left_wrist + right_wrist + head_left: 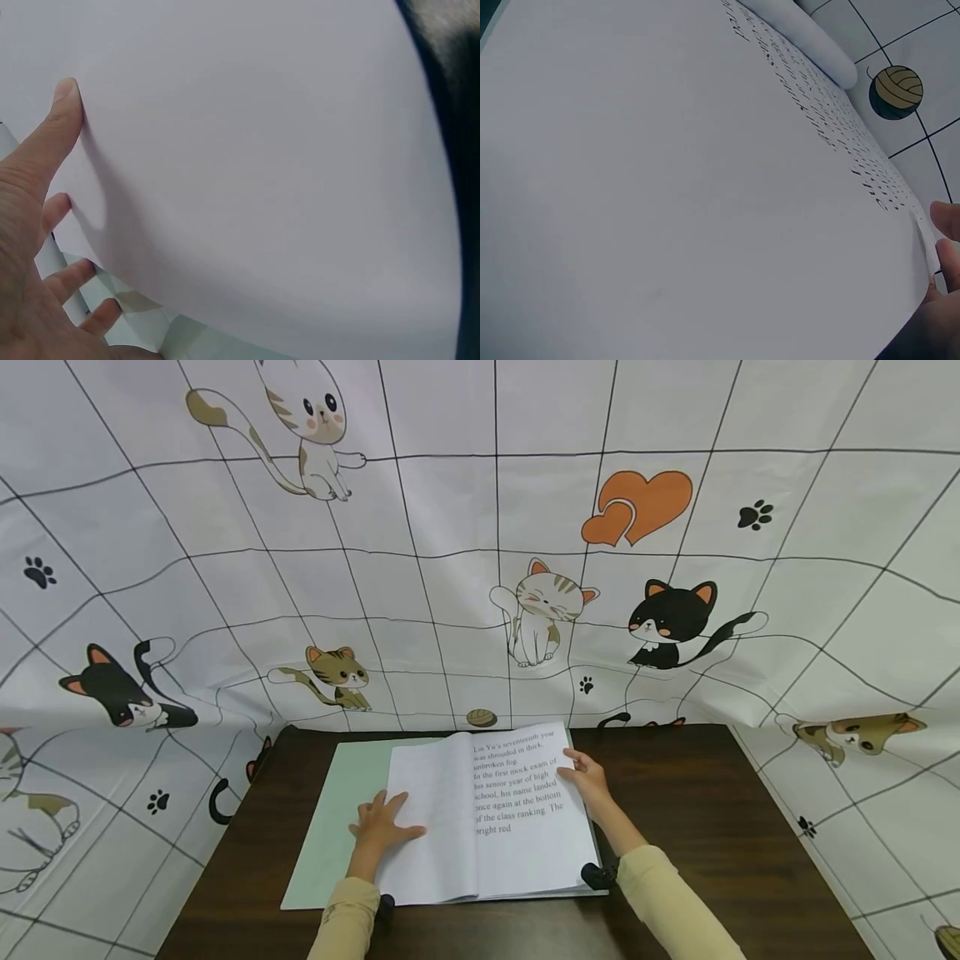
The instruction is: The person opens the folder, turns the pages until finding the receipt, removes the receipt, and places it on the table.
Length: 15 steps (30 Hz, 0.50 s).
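Note:
An open book with a pale green cover (318,835) lies on the dark table. Its left page (431,835) is blank and bows up toward the spine; its right page (532,852) carries large black print. My left hand (381,827) rests on the left page's outer edge, fingers spread and thumb stretched over the paper (247,165). At the upper right edge of the printed page, my right hand (588,779) pinches the paper between thumb and fingers. In the right wrist view the page's edge (919,232) is lifted by the fingertips (946,259).
Brown wooden tabletop (675,810) extends on both sides of the book. A white sheet (442,510) with grid lines and cartoon cats hangs close behind the table and along its sides. Dark wrist straps (597,877) sit at the sleeves' cuffs.

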Available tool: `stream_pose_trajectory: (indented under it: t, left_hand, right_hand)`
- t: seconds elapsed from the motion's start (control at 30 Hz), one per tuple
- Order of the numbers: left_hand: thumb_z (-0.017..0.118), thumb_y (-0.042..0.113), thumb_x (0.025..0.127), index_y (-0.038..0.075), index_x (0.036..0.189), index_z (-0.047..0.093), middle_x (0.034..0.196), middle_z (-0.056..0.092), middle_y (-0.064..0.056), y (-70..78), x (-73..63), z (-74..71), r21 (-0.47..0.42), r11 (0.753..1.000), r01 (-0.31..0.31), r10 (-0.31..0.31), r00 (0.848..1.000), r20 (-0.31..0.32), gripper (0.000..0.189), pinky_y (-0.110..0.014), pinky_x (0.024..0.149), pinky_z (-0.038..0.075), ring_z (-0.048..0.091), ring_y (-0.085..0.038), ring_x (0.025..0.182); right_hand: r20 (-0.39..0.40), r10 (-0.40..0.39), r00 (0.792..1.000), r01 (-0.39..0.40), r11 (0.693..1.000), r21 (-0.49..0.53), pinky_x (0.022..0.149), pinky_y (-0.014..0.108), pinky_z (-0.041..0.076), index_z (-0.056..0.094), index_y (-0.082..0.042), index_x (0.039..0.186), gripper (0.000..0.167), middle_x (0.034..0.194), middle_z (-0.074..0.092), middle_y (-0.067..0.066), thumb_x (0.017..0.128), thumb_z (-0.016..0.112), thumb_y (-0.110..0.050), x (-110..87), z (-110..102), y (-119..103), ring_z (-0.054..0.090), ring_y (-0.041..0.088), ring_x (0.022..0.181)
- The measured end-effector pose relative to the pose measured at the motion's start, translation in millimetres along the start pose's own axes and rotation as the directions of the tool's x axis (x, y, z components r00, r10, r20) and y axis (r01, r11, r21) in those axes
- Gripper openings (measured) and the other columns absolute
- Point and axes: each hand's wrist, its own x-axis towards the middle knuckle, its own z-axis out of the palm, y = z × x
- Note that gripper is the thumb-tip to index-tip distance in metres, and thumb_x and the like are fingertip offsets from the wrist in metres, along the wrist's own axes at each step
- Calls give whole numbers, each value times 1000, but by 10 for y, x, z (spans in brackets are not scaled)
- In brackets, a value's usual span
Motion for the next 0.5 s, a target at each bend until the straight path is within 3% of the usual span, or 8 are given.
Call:
stream_pose_trajectory:
  t: [0.5]
  left_hand:
    - [84,41,72,10,140,51,150,32,-30,-1,9,-2,5,1000,18,-18,1000,16,82,-85,94,21,29,-58,130]
  right_hand:
    - [53,-36,998,33,998,57,62,20,52,50,-1,139,52,107,62,14,88,62,0,-177,40,-109,61,8,69]
